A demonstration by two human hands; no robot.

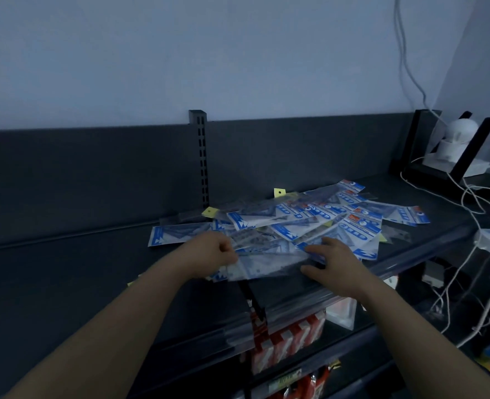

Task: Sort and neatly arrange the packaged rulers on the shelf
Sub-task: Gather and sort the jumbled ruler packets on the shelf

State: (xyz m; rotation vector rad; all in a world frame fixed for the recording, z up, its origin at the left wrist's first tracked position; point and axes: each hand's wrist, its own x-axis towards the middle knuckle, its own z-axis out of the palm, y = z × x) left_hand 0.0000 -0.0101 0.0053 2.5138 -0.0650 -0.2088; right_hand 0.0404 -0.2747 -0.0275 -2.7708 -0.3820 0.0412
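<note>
Head view: dim light, dark shelf (94,269) w/ grey back panel and a slotted upright post (200,156). Loose pile of packaged rulers (310,220) lay mid-shelf, blue-and-white header cards pointing every which way, packs overlapping. One stray pack (177,233) lay flat just left of the pile, and small yellow tags (210,212) stuck out at the pile's back-left.

Both forearms reached in from below. Left grip (218,251) had its fingers curled, pinching the left end of a clear ruler packet (267,263) at the pile's near edge. Right grip (333,266) held the same packet's right end, fingers laid over the top and thumb at the near edge. The packet ran roughly left-right btwn the two, close to the shelf's front lip.

Far right: white device (456,139) in a black stand, white cables (468,203) trailing over the shelf edge. Lower shelf held red-and-white boxes (287,341).
</note>
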